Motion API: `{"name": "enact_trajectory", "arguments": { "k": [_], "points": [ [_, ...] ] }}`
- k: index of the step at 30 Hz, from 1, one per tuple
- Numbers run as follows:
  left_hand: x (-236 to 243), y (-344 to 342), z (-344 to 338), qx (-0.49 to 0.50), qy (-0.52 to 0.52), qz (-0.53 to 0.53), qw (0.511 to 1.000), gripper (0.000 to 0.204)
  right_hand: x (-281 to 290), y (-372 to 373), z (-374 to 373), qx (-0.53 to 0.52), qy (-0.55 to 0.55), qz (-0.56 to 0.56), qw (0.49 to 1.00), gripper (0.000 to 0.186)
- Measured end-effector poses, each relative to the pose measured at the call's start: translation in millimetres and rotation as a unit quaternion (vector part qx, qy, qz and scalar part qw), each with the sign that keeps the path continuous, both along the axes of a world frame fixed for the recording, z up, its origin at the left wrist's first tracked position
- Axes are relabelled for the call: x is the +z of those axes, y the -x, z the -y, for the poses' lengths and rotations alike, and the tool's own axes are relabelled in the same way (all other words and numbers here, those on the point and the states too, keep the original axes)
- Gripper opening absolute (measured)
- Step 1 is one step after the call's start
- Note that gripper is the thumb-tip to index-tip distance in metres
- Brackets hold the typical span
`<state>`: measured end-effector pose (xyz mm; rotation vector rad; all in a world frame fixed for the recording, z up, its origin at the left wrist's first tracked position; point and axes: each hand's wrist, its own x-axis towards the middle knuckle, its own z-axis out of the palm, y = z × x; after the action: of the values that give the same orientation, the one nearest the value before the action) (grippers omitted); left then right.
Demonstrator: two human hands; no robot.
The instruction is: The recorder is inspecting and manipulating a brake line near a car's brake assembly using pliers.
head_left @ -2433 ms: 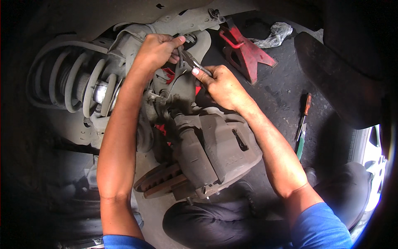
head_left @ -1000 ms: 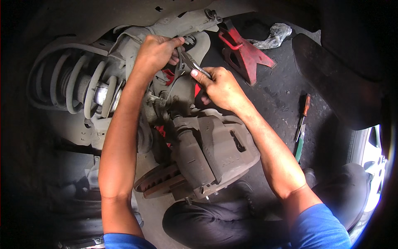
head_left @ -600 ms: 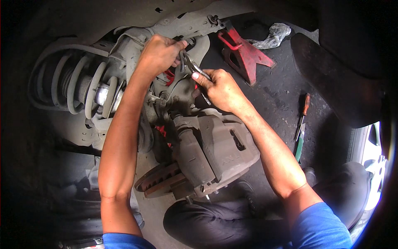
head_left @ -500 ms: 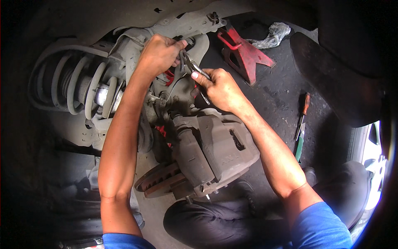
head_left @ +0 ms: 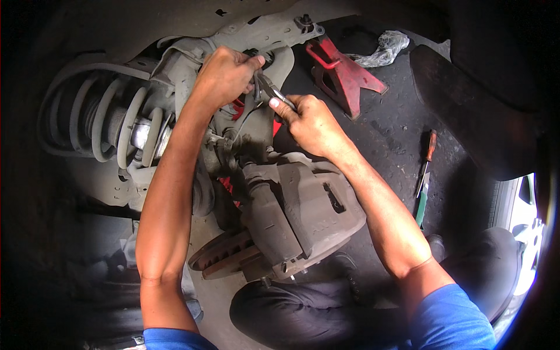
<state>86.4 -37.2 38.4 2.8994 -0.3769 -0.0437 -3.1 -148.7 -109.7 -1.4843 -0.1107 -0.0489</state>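
My left hand [head_left: 226,76] is closed, thumb and fingers pinched around a short, dark grey tube-like piece [head_left: 258,92] whose upper end the fingers hide. In my right hand [head_left: 314,123] are metal pliers [head_left: 270,88], their handles squeezed together in the palm. The jaws meet the grey piece close to my left fingertips; whether they bite on it I cannot tell. Just below, a thin wire [head_left: 240,129] curves up from the suspension parts. Nearer to me sits a brown-grey brake caliper [head_left: 303,207] over a rusty brake disc [head_left: 224,255].
A coil spring [head_left: 105,119] around a damper stands at left. Beyond my right hand are a red jack stand [head_left: 350,81] and crumpled clear plastic [head_left: 385,49]. An orange-handled screwdriver [head_left: 431,146] and a green-handled tool [head_left: 422,204] lie on the dark floor at right.
The pliers' handles have come together in my right hand; the lower handle, spread out below the fingers before, no longer shows. My left hand has hardly moved.
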Motion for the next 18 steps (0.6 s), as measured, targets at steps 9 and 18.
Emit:
{"name": "enact_trajectory", "arguments": {
  "k": [9,18],
  "points": [
    [-1.0,-7.3,-5.8,0.004,0.124,-0.024,0.992,0.038,-1.0,-5.1,1.0,0.032,-0.02,-0.035,0.999,0.048],
    [-0.5,-5.7,-6.6,0.016,0.059,-0.003,0.998,0.04,0.3,-1.4,-0.7,0.019,-0.009,0.014,1.0,0.047]
  ]
}}
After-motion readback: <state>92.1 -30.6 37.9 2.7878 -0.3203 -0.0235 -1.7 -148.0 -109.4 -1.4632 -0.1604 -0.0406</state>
